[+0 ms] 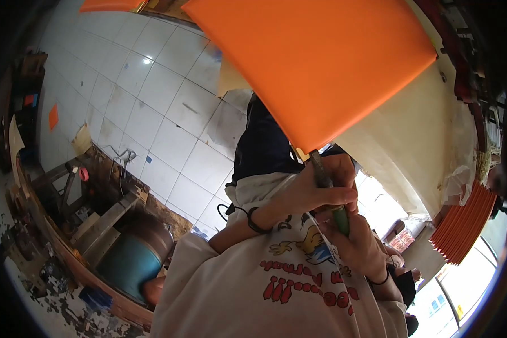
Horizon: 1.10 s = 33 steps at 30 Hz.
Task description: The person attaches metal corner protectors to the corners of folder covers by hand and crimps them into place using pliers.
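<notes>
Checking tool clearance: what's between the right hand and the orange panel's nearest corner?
Head view: left hand, plus the metal part of the green-handled tool. A gold-coloured piece sits at that corner of the orange panel; tool contact unclear.

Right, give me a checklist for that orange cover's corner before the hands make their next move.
1. Gold metal corner at the near tip of the orange cover: ok, it sits there.
2. Pliers at the work: ok, their metal end is right by that corner.
3. Grip: ok, the left hand is around the pliers near the metal end, the right hand at the green handle.
4. Pliers closed on the corner: cannot tell, the contact is too small to read.
5. Corner pressed flat: cannot tell.
6. Black bracelet clear of the pliers: ok, apart from them.
</notes>
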Each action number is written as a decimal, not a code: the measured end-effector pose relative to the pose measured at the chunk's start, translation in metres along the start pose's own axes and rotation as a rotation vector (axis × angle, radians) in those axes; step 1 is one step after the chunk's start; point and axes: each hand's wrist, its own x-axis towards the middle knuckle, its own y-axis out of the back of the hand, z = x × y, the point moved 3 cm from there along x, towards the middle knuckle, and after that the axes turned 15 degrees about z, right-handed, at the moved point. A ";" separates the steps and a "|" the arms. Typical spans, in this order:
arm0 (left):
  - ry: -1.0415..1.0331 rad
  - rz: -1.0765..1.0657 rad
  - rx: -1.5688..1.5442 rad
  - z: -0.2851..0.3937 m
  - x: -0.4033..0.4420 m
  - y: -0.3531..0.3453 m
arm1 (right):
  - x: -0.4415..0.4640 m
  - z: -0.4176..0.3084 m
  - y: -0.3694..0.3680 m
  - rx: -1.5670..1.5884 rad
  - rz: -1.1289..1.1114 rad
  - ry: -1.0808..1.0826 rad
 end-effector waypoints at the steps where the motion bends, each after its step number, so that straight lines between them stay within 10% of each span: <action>1: -0.044 0.102 0.041 0.003 -0.004 -0.001 | -0.001 -0.001 0.000 0.017 0.007 -0.001; 7: -0.506 0.476 0.804 0.058 -0.059 0.024 | -0.005 -0.004 0.001 0.059 0.025 0.121; 9: -0.454 0.687 0.581 0.073 -0.068 0.021 | -0.006 -0.003 0.002 0.086 0.013 0.143; 17: -0.198 0.573 0.515 0.086 -0.044 0.007 | -0.008 -0.010 0.002 0.244 -0.049 -0.086; 33: -0.334 0.503 0.546 0.072 -0.033 0.006 | -0.007 0.025 0.021 0.322 -0.073 0.009</action>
